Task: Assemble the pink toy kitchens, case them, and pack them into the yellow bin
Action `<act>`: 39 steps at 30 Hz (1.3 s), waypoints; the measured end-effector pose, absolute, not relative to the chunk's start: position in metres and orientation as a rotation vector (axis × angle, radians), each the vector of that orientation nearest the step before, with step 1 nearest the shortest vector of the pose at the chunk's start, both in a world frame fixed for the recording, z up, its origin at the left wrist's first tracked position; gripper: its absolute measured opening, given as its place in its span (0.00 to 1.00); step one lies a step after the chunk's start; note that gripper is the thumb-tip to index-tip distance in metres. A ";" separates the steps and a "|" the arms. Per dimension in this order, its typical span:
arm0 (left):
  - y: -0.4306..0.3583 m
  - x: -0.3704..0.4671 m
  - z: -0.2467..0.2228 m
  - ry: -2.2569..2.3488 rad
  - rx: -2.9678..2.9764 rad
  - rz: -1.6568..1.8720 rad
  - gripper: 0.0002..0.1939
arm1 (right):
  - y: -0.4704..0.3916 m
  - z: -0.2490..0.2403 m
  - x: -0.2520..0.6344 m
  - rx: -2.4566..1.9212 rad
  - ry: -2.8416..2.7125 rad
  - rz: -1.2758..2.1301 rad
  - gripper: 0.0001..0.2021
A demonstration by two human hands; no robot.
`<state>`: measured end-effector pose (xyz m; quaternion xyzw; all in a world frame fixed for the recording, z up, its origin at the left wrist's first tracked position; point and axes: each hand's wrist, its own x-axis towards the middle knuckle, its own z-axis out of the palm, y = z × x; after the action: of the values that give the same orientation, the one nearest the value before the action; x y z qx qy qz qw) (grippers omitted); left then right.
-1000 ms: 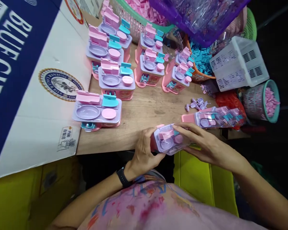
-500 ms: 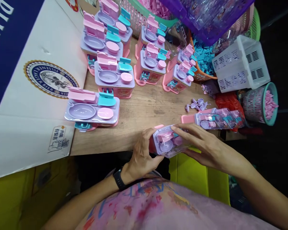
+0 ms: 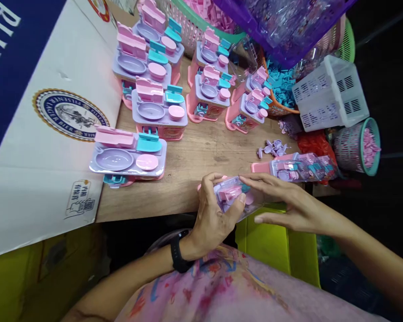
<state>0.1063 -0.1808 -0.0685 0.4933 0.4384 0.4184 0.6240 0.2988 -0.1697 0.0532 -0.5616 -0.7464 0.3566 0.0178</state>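
Toy kitchen (image 3: 229, 194) is clamped in left hand (image 3: 213, 223), thumb across its top. Top's long axis is angled roughly left-right, toward right hand (image 3: 293, 203), which is spread just right of the grip; its fingertips are placed by the clear cover's (image 3: 250, 209) far edge, contact unclear. Left hand is nearer. Right of the grip, covered toy kitchens (image 3: 287, 170) are lined up. Far ahead, pink parts (image 3: 204, 11) are piled in green-rimmed basket (image 3: 188, 11). Ahead-right, clear plastic pieces (image 3: 272, 20) are held in purple crate (image 3: 265, 42), blue parts (image 3: 282, 87) in orange basket (image 3: 282, 110).
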 end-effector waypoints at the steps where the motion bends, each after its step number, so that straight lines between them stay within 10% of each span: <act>1: -0.181 0.107 -0.068 1.007 1.117 0.957 0.27 | -0.165 0.051 0.296 -1.841 -2.153 1.185 0.33; 12: -0.178 0.102 -0.070 0.956 1.059 0.967 0.26 | -0.134 0.006 0.252 -2.055 -0.389 1.693 0.27; 39: -0.172 0.106 -0.053 1.094 1.053 0.897 0.14 | -0.121 -0.001 0.245 -2.300 -0.649 1.403 0.10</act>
<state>0.1063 -0.1720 -0.0534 0.4608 0.4787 0.3924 0.6360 0.2451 -0.1211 -0.0015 -0.8158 -0.2301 0.4977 0.1840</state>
